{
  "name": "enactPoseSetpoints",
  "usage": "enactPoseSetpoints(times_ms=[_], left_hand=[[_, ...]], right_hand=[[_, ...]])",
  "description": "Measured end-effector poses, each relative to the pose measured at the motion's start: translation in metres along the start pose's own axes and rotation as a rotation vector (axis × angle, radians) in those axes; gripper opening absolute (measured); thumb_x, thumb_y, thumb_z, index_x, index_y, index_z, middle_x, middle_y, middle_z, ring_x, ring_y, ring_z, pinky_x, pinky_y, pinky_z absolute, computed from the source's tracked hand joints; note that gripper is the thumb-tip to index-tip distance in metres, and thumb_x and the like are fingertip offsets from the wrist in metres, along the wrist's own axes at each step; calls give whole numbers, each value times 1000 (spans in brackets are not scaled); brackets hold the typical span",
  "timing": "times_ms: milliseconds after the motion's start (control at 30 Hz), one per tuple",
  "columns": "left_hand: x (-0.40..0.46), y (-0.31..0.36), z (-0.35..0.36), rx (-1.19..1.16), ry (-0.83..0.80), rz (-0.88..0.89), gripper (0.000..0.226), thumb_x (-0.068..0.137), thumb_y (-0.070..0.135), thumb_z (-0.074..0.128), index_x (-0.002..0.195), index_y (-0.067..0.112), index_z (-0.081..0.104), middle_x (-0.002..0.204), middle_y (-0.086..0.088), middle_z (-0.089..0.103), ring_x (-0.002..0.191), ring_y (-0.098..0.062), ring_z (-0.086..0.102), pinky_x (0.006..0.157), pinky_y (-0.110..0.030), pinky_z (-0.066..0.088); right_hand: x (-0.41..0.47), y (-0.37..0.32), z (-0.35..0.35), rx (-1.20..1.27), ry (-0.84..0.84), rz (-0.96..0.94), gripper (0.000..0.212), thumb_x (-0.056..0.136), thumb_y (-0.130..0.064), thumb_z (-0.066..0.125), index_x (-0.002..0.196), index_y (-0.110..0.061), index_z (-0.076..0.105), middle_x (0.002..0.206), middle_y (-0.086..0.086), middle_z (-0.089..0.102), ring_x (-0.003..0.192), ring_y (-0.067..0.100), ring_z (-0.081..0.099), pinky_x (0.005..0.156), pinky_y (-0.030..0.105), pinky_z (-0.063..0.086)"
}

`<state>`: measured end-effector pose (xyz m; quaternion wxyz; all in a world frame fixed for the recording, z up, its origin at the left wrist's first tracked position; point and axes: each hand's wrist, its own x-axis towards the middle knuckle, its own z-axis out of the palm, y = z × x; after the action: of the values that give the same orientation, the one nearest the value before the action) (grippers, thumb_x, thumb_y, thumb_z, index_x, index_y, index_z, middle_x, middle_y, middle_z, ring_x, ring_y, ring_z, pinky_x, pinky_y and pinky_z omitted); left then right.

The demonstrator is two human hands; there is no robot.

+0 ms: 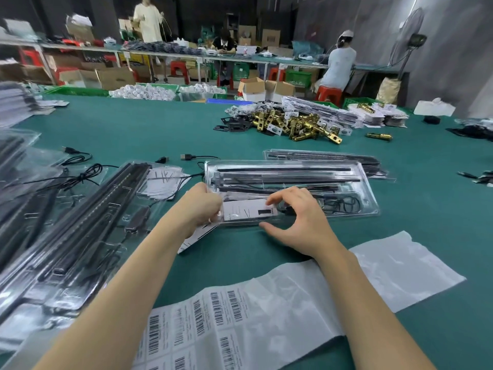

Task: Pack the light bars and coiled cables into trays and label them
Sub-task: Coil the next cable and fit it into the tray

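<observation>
A wide green table [160,129] fills the view, and behind it is a workshop with long benches, cardboard boxes and three people at work. Both hands meet at a clear plastic tray [368,198] that lies flat on the table. The left hand [198,206] grips the tray's left end, with the fingers curled around its edge. The right hand [296,222] is half open: its fingertips press on a white card [248,211] inside the tray's near compartment, and the thumb reaches under the tray's near edge. Just beyond the fingers lie the black light bars [288,174], side by side along the tray. To the right of the right hand, a coiled cable [344,204] sits in the tray's right compartment. Nearer to the person than both hands, under the forearms, lies a sheet of barcode labels [213,321]. Left of the left hand are more trays with bars [80,236] and loose USB cables [80,166]. Far beyond the right hand there is a pile of brass latches [296,124].
</observation>
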<state>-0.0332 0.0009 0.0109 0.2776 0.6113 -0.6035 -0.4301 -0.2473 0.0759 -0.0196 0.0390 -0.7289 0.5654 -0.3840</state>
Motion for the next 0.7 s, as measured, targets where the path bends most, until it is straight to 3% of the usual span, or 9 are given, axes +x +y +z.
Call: enactPoseSetpoints(times_ms=[133,333,433,500,533,600,633,700], left_hand=[[2,0,1,22,-1,-7,11,89,6,50,85,13,43,77,-10,50,58,-19,42,50,-27,29],[2,-1,-3,65,-35,22,10,84,2,51,80,9,46,68,-13,56,66,-25,44,53,-27,29],[-1,0,-12,68,-99,34,11,87,4,53,76,6,54,66,-16,58,57,-20,47,51,-26,39],[-3,-1,-15,175,-69,82,15,89,15,59,79,5,55,75,-20,66,64,-21,54,66,-37,55],[-5,-2,-17,302,-36,116,19,89,24,62,83,7,54,84,-20,69,71,-22,57,76,-41,56],[-8,-3,-19,565,53,201,36,87,41,67,106,12,56,109,-13,65,92,-24,58,84,-38,49],[-9,-3,-20,622,80,266,48,84,47,70,119,16,55,118,-8,58,102,-23,56,88,-36,46],[-11,1,-25,613,51,451,56,77,54,75,124,29,56,123,2,51,112,-18,49,96,-34,42]], right_hand=[[-2,2,-3,-12,23,28,34,75,-41,80,102,-37,62,105,-18,59,104,8,52,96,42,45],[-1,6,-4,-105,-16,55,41,72,-47,78,108,-38,60,111,-22,56,108,7,50,97,36,42],[3,9,-4,-180,-17,76,37,77,-38,78,111,-38,64,111,-20,62,108,10,52,97,37,40],[5,11,-5,-151,-22,91,32,81,-34,77,112,-36,69,109,-22,66,107,10,52,98,43,43],[5,12,-6,-133,-39,98,31,82,-35,78,112,-37,70,108,-26,65,107,8,52,99,44,43],[5,15,-8,-104,-79,115,32,81,-41,79,113,-40,70,101,-35,59,107,4,50,101,42,43],[6,17,-9,-92,-97,129,33,80,-43,80,112,-43,70,98,-38,55,107,2,49,102,39,42],[6,19,-12,-82,-127,151,35,79,-48,80,113,-45,70,99,-35,56,107,-2,47,101,32,43]])
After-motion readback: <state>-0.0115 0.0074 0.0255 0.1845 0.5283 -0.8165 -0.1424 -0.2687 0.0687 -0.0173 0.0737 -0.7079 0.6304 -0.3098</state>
